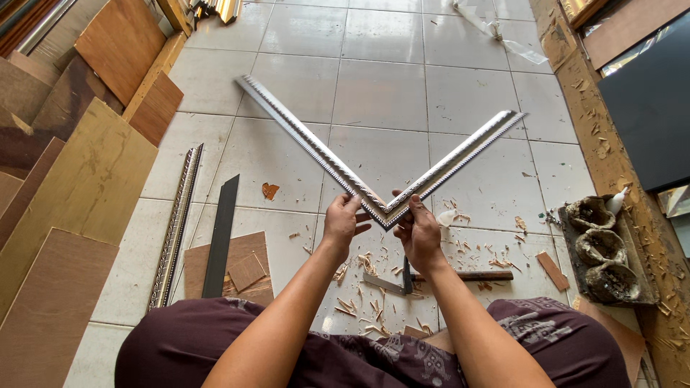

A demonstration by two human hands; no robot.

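Together, two hands (381,226), two mouldings (316,147).

Supporting surface is a floor (381,93) of glossy pale square tiles, strewn with wood shavings (366,287) at lower centre. Left of centre lie a loose ornate moulding strip (175,230), a dark flat bar (220,237) and small brown board offcuts (244,269); larger boards (79,194) overlap along the left edge. A hammer (460,276) lies at lower centre-right, with a clear plastic strip (503,36) at the top right.
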